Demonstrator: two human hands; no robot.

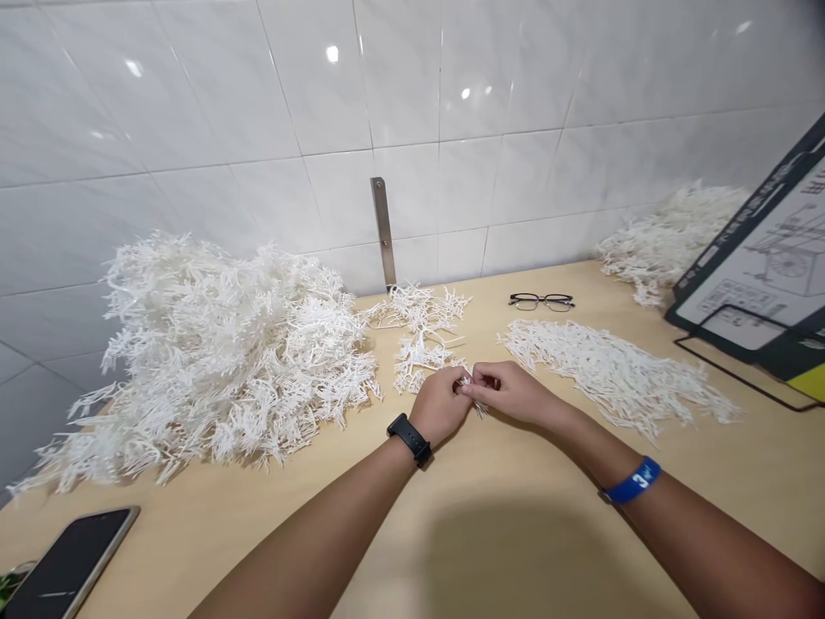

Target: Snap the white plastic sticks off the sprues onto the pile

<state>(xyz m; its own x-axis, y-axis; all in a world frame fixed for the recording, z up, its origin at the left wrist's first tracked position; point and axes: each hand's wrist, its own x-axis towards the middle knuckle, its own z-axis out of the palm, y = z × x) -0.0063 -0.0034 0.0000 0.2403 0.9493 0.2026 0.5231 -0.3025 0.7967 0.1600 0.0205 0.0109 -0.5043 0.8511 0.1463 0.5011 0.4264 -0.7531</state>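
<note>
My left hand (443, 402) and my right hand (512, 391) meet near the middle of the table, fingers closed on a small white branched piece (478, 406) between them. Part of that piece is hidden by my fingers. Just behind my hands lie loose white branched pieces (422, 348). To the left rises a large tangled heap of white branched pieces (238, 352). On the right, a flatter layer of white strands (612, 370) is spread out slantwise.
Black-framed glasses (541, 302) lie near the tiled wall. A phone (70, 563) rests at the front left. At the right stand a dark printed board (760, 266) and a black wire frame (741, 365), with another white pile (674, 232) behind. A metal bracket (383, 232) is on the wall.
</note>
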